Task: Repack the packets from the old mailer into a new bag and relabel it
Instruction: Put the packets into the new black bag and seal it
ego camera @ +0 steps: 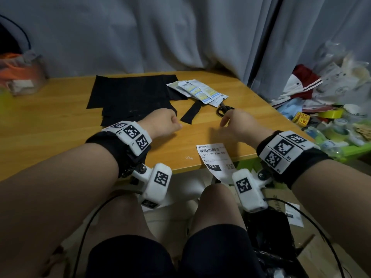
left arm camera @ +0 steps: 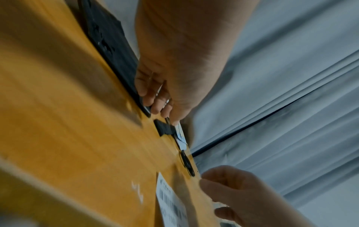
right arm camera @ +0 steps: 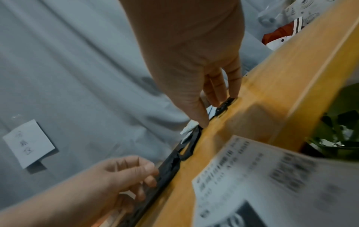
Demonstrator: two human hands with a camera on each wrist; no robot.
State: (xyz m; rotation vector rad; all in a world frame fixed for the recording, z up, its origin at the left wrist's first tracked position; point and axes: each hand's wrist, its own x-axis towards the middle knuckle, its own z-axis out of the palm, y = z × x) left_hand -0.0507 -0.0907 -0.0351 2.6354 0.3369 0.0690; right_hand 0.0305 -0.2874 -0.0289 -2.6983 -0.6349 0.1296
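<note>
Flat black mailer bags [ego camera: 130, 95] lie at the back middle of the wooden table [ego camera: 60, 121]. Several white packets [ego camera: 198, 91] sit in a loose pile to their right. A cut black strip [ego camera: 190, 113] and black-handled scissors [ego camera: 223, 110] lie in front of the packets. A white shipping label [ego camera: 214, 157] hangs over the table's front edge. My left hand [ego camera: 166, 123] hovers at the bags' near corner, fingers curled into the palm [left arm camera: 159, 104], nothing seen in it. My right hand [ego camera: 230, 119] points its straight fingers [right arm camera: 231, 86] down at the scissors' handle [right arm camera: 223, 107].
A green tray [ego camera: 359, 149] crowded with tape rolls and small items stands off the table's right edge. A plastic bag with orange contents [ego camera: 20, 75] sits at the far left. Grey curtain hangs behind; a paper note [right arm camera: 29, 142] is pinned to it. A cardboard box [ego camera: 281, 199] lies by my knees.
</note>
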